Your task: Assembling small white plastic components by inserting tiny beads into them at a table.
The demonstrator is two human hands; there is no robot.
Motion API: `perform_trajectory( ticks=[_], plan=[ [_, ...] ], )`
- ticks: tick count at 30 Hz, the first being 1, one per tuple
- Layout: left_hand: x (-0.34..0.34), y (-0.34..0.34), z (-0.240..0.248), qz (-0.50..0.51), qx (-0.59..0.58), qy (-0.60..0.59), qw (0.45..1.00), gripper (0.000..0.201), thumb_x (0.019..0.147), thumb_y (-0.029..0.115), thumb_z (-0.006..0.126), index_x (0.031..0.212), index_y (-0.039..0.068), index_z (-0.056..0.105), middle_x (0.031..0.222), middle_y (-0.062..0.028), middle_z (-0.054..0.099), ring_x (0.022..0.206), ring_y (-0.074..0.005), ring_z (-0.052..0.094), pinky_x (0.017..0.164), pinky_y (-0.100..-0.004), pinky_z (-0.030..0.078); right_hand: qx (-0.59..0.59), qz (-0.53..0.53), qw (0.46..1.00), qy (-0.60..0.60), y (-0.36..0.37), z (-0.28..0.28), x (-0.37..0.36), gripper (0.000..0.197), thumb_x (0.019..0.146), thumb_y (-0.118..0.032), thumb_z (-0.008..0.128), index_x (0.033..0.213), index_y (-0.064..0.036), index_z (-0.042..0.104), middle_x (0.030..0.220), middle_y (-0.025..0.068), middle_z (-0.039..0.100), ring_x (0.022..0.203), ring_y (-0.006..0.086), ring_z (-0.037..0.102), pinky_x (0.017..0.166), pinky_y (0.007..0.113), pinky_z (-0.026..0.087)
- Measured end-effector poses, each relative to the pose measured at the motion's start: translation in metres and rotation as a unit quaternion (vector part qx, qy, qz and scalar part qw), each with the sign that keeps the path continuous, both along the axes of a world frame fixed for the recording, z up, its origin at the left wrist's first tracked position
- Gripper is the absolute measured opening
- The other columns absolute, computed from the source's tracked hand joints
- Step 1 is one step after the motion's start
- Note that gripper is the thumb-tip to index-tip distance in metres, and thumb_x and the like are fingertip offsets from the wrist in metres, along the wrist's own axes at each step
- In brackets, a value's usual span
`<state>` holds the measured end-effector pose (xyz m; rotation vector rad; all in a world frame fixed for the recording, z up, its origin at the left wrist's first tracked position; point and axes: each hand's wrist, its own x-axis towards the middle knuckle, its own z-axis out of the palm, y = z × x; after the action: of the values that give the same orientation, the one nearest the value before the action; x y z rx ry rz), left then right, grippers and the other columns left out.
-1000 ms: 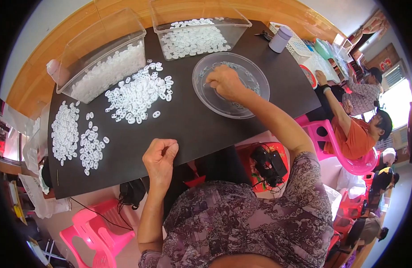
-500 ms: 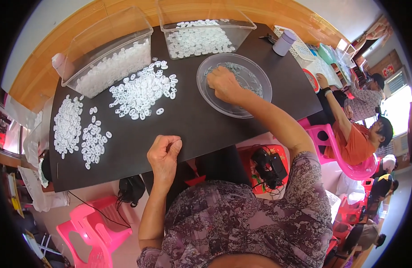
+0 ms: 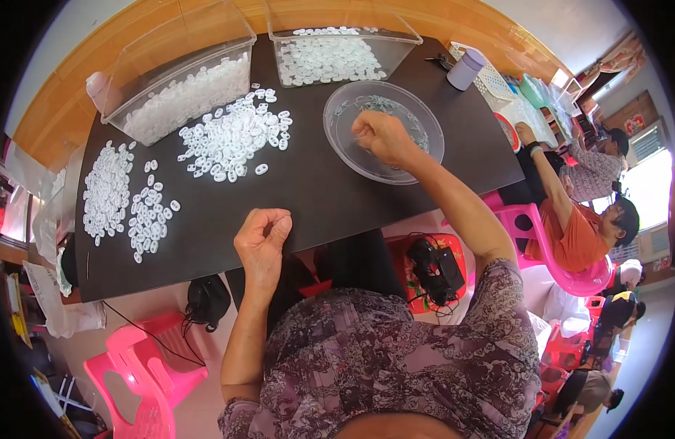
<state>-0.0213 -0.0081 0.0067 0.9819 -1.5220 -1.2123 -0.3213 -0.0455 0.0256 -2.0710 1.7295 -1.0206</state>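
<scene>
My right hand (image 3: 385, 137) hovers over a round clear plastic basin (image 3: 339, 155), its fingers curled together; whatever may be between them is too small to see. Thin greenish, pin-like pieces (image 3: 419, 137) lie scattered inside that basin. At the table's front edge my left hand (image 3: 261, 238) is closed in a pinch, thumb against forefinger, and its contents, if any, cannot be made out. Beyond it spreads a heap of small white oval pieces with holes (image 3: 235, 139). Two more groups of the same ovals, a dense pile (image 3: 107, 190) and a looser cluster (image 3: 151, 219), lie farther left.
Two clear bins (image 3: 151, 135) (image 3: 419, 38) of white pieces stand along the dark table's (image 3: 308, 161) far side. A lilac lidded container (image 3: 466, 70) is at the far right. A co-worker in orange (image 3: 571, 234) sits to the right; a pink chair (image 3: 143, 366) stands lower left.
My right hand has shifted rightward and a little nearer within the basin's outline, uncovering more of the greenish pieces. My left hand keeps its pinch. The whole view has moved slightly.
</scene>
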Motion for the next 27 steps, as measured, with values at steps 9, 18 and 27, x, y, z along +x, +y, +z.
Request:
perform_trajectory(
  ticks=[9, 18, 27],
  plan=[
    [0.001, 0.001, -0.002, -0.004, 0.028, 0.033, 0.999, 0.019, 0.082, 0.012, 0.067, 0.097, 0.0, 0.064, 0.077, 0.0045, 0.052, 0.068, -0.0041, 0.045, 0.061, -0.0174, 0.037, 0.08, -0.045, 0.992, -0.09, 0.009, 0.007, 0.0, 0.007, 0.075, -0.001, 0.058, 0.082, 0.0022, 0.058, 0.067, 0.0054, 0.057, 0.063, 0.0131, 0.053, 0.06, 0.027, 0.043],
    [0.001, 0.0, -0.006, -0.012, 0.035, 0.05, 0.998, 0.019, 0.082, 0.013, 0.067, 0.095, 0.0, 0.064, 0.078, 0.0036, 0.055, 0.069, -0.0044, 0.047, 0.062, -0.0178, 0.038, 0.074, -0.062, 0.995, -0.04, 0.012, 0.009, 0.001, 0.01, 0.072, 0.003, 0.057, 0.081, 0.0007, 0.062, 0.071, 0.0062, 0.06, 0.066, 0.0122, 0.054, 0.062, 0.026, 0.043],
    [0.002, 0.001, -0.005, -0.011, 0.037, 0.061, 0.997, 0.017, 0.082, 0.011, 0.067, 0.093, -0.001, 0.064, 0.079, 0.0034, 0.056, 0.069, -0.0042, 0.047, 0.064, -0.0175, 0.039, -0.026, -0.06, 0.997, 0.049, 0.014, 0.005, -0.005, 0.016, 0.067, 0.001, 0.061, 0.081, -0.0048, 0.065, 0.07, 0.0079, 0.059, 0.071, 0.0211, 0.056, 0.067, 0.03, 0.044]
  ],
)
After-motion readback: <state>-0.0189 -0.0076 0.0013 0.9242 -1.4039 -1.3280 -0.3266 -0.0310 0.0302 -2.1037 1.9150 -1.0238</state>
